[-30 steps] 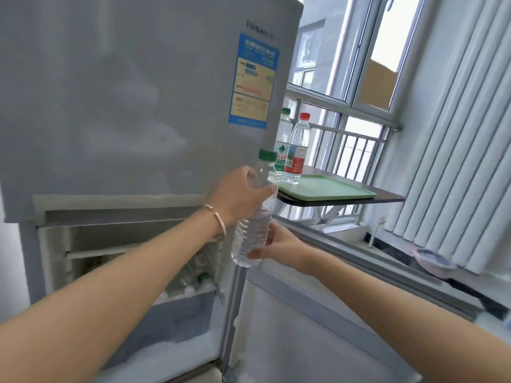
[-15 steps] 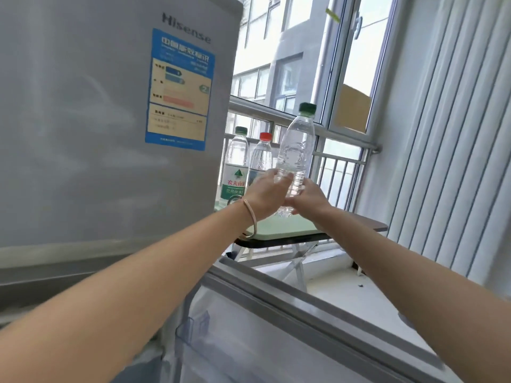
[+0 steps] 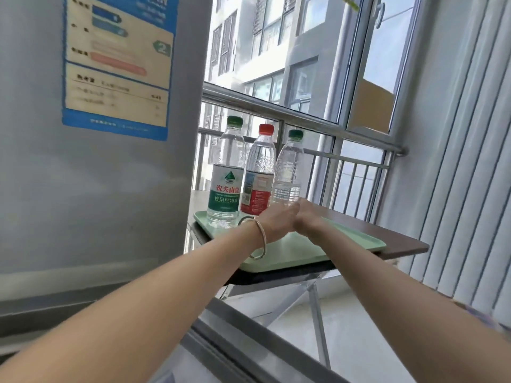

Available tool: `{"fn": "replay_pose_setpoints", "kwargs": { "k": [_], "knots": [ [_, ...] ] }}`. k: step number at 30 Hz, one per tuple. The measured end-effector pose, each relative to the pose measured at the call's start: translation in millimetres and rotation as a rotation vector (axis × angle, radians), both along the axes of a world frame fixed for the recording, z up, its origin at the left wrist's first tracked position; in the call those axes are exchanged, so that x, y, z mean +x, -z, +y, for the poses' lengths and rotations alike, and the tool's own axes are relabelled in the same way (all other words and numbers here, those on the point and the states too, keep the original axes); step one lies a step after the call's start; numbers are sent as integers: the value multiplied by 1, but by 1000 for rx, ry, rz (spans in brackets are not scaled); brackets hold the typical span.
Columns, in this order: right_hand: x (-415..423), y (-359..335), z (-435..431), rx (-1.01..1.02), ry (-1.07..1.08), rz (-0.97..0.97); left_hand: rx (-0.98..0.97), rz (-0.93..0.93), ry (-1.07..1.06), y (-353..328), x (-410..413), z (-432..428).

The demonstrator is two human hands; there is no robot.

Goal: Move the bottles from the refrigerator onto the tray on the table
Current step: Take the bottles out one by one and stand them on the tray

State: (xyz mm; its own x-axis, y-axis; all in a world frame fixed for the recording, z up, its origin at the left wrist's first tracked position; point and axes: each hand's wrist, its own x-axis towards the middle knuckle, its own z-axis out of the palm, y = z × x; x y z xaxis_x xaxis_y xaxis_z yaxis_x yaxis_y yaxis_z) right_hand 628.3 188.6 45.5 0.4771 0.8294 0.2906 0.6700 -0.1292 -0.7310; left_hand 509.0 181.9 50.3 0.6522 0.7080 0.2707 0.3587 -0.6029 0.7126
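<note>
Three water bottles stand in a row at the far left of the pale green tray [image 3: 356, 239]: a green-labelled bottle [image 3: 225, 186], a red-labelled bottle [image 3: 258, 178] and a clear unlabelled bottle with a green cap [image 3: 289, 172]. Both my hands reach to the base of the clear bottle. My left hand [image 3: 276, 221], with a bracelet on the wrist, and my right hand [image 3: 307, 217] wrap its bottom from either side, hiding where it meets the tray.
The tray lies on a small brown folding table [image 3: 401, 239] by the window railing [image 3: 304, 117]. The grey refrigerator [image 3: 96, 189] fills the left side. Its open lower door edge [image 3: 249, 333] runs below my arms. Vertical blinds [image 3: 456, 161] hang at right.
Both hands carried the clear bottle forward and down from mid-air to the tray, beside the red-labelled bottle. The view moved closer to the table.
</note>
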Motion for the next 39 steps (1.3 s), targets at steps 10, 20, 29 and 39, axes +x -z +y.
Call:
{"fn": "replay_pose_setpoints", "kwargs": {
  "k": [10,20,29,39],
  "knots": [
    [-73,-18,-92,46,54,-365,158,36,-24,-13,-63,-56],
    [-219,16,-173,-17,-169,-470,319,114,-6,7,-217,-133],
    [-332,126,-150,-313,-449,-511,143,339,-135,117,-342,-121],
    [-432,248,-61,-543,-672,-561,-7,584,-435,235,-439,-66]
  ]
}}
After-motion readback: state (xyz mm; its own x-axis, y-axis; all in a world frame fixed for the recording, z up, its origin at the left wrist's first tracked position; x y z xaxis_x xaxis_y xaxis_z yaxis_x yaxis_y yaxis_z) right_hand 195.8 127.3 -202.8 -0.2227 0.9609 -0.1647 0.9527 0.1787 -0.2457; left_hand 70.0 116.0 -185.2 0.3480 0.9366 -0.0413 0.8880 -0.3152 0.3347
